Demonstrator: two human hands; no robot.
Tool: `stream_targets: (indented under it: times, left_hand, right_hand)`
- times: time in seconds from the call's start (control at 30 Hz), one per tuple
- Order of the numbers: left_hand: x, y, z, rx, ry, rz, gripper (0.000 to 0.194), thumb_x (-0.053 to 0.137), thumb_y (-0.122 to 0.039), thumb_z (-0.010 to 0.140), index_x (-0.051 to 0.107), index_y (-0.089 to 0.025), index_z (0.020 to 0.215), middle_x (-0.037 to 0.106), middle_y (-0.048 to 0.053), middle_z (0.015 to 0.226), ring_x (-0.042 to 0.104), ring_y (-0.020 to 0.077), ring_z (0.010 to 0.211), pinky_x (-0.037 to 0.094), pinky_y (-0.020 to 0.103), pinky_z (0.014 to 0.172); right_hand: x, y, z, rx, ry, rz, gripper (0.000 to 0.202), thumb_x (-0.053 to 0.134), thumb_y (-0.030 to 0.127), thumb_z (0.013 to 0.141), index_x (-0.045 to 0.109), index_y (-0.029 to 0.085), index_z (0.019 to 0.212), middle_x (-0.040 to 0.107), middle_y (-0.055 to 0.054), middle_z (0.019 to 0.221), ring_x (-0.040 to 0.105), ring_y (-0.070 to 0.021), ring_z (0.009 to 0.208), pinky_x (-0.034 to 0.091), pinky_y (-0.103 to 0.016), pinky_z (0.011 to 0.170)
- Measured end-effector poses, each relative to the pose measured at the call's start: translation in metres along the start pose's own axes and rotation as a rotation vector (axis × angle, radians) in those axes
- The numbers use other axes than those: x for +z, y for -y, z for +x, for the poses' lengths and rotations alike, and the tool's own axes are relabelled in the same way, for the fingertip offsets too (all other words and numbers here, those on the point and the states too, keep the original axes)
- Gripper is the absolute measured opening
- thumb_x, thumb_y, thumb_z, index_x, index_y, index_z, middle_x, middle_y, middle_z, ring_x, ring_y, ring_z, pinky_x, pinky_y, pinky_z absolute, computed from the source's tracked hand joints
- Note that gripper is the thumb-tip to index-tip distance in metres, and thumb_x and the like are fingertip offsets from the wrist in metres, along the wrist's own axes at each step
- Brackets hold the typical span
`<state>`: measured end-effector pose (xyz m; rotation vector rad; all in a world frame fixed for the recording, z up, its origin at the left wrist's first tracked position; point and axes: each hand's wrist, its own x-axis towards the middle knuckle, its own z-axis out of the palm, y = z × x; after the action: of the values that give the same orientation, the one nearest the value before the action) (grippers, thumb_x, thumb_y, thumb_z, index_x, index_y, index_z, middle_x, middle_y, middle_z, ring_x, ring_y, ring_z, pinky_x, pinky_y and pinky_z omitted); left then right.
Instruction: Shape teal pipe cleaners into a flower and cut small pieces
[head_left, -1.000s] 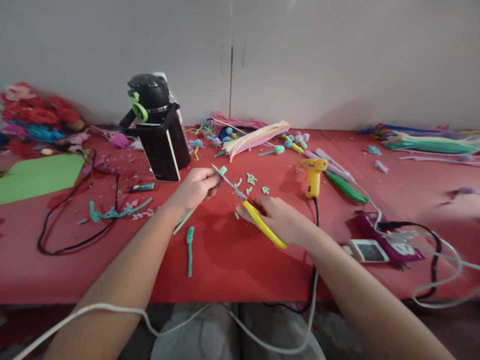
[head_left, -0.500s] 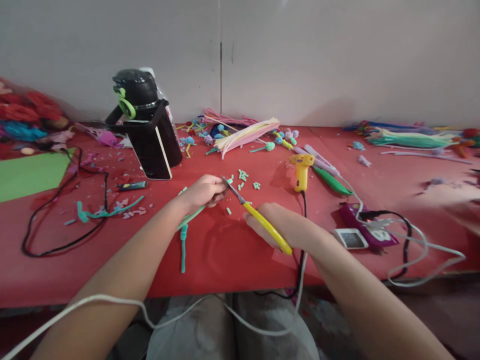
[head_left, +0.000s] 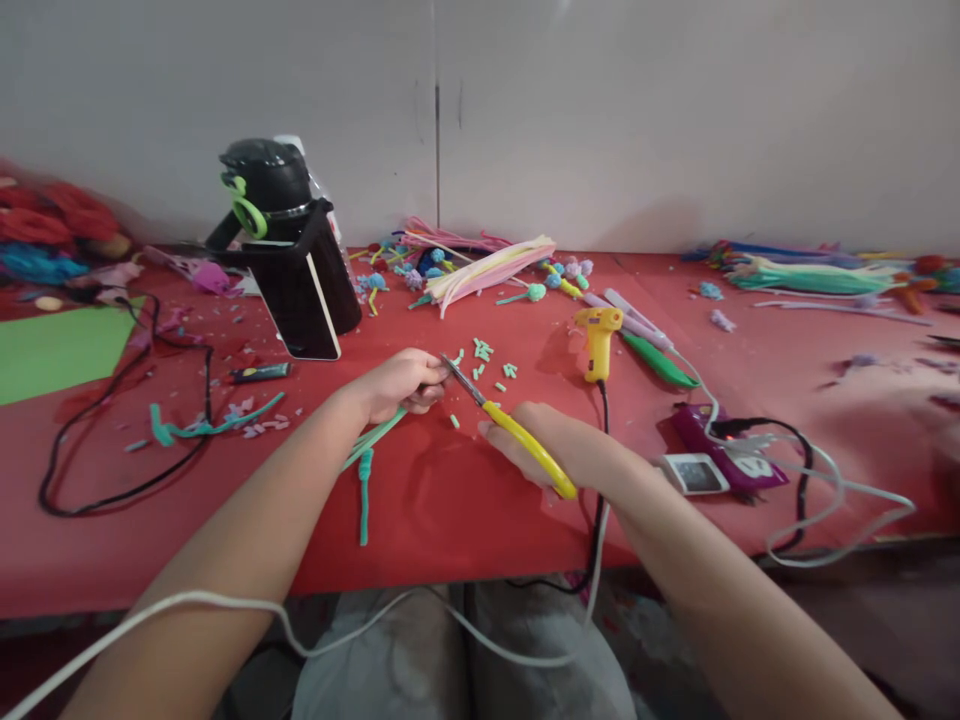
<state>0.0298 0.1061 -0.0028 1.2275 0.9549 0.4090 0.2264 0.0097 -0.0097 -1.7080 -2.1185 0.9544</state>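
My left hand [head_left: 409,385] pinches a bundle of pale green pipe cleaners [head_left: 375,438], whose long ends trail back under my wrist. Yellow-handled scissors [head_left: 529,445] are gripped in my right hand [head_left: 532,445]. Their blades point up and left and reach the fingertips of my left hand; how far apart the blades are is hard to see. Several short green cut pieces [head_left: 482,350] lie on the red table just beyond the blades. A knotted teal pipe cleaner [head_left: 364,500] lies below my left hand.
A black holder [head_left: 294,300] with a black bottle [head_left: 266,180] stands back left. Right of my hands are a yellow glue gun [head_left: 598,345], a purple power strip [head_left: 712,440] and cables. Pipe cleaner bundles [head_left: 491,272] lie along the back. A white cable [head_left: 337,650] crosses my lap.
Another short green piece lies on the table near the scissor blades. Both hands stay almost in place, and the whole view has shifted slightly.
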Motion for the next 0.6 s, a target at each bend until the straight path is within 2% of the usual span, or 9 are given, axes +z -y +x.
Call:
stream_targets:
  times: [0.1, 0.23, 0.3, 0.47, 0.6]
  left_hand:
    - [-0.002, 0.000, -0.001, 0.000, 0.017, -0.002, 0.031, 0.058, -0.018, 0.089, 0.048, -0.015, 0.060, 0.036, -0.003, 0.051, 0.022, 0.0039, 0.040, 0.016, 0.018, 0.041]
    - [-0.004, 0.001, -0.004, 0.023, 0.035, 0.018, 0.033, 0.064, -0.022, 0.087, 0.047, -0.015, 0.059, 0.036, -0.003, 0.051, 0.023, 0.0037, 0.041, 0.016, 0.018, 0.042]
    - [-0.007, 0.002, -0.007, 0.023, 0.030, 0.040, 0.030, 0.065, -0.026, 0.087, 0.051, -0.015, 0.063, 0.037, -0.004, 0.051, 0.024, 0.0042, 0.042, 0.017, 0.018, 0.042]
    - [-0.014, 0.001, -0.015, 0.035, 0.068, 0.117, 0.027, 0.065, -0.033, 0.089, 0.060, -0.012, 0.072, 0.041, -0.003, 0.055, 0.025, 0.0044, 0.044, 0.018, 0.019, 0.044]
    - [-0.015, -0.001, -0.020, 0.068, 0.154, 0.147, 0.022, 0.064, -0.030, 0.088, 0.063, -0.012, 0.075, 0.048, -0.001, 0.058, 0.027, 0.0046, 0.046, 0.020, 0.020, 0.046]
  right_hand:
    - [0.004, 0.000, -0.001, 0.082, 0.034, -0.021, 0.051, 0.054, 0.038, 0.094, 0.039, 0.023, 0.047, 0.038, 0.000, 0.039, 0.041, -0.0129, 0.036, 0.026, -0.030, 0.045]
    - [0.010, 0.001, -0.006, 0.118, -0.037, -0.012, 0.052, 0.054, 0.041, 0.094, 0.034, 0.023, 0.049, 0.033, 0.001, 0.042, 0.036, -0.0116, 0.038, 0.023, -0.030, 0.045]
    - [0.009, 0.002, -0.009, 0.112, -0.030, 0.015, 0.052, 0.056, 0.045, 0.093, 0.034, 0.023, 0.051, 0.033, 0.002, 0.045, 0.035, -0.0106, 0.041, 0.023, -0.029, 0.045]
    - [-0.009, -0.004, -0.009, 0.041, 0.035, 0.238, 0.054, 0.058, 0.063, 0.089, 0.042, 0.021, 0.058, 0.042, 0.004, 0.048, 0.038, -0.0089, 0.043, 0.026, -0.026, 0.045]
    - [-0.027, 0.002, 0.012, -0.056, -0.045, 0.406, 0.052, 0.057, 0.061, 0.090, 0.051, 0.019, 0.060, 0.055, 0.001, 0.050, 0.046, -0.0090, 0.045, 0.034, -0.024, 0.047]
